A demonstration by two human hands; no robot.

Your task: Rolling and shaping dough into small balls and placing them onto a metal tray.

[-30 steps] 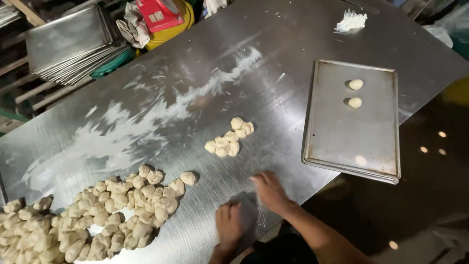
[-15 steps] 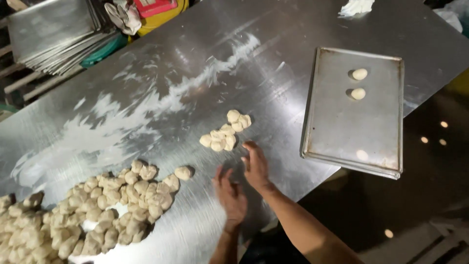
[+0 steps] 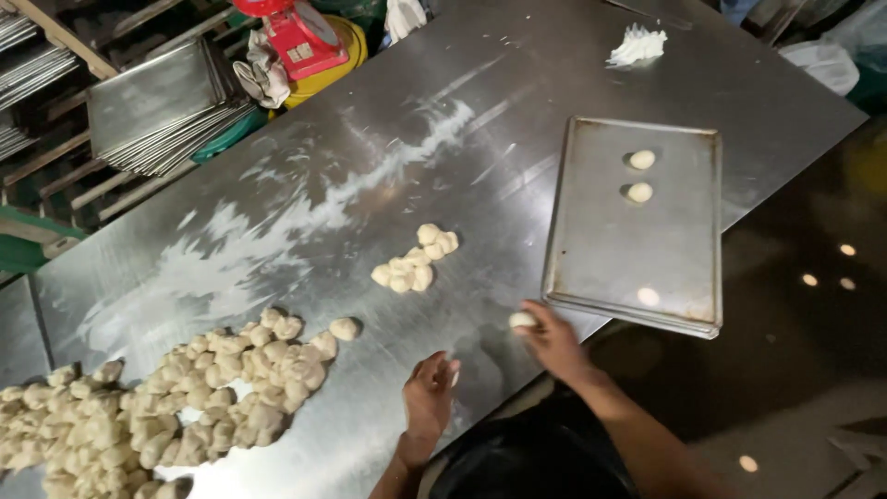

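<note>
Dough ball (image 3: 522, 320) sits on the counter (image 3: 370, 166) low centre of the frame, just left of the tray (image 3: 591, 249). My right hand (image 3: 554, 337) has its fingers curled on it. Left hand (image 3: 430, 393) cups another piece, fingers loosely bent. Looks soft and sticky, so I'd cup it from the top. Big dough pile (image 3: 166, 407) lower left.
</note>
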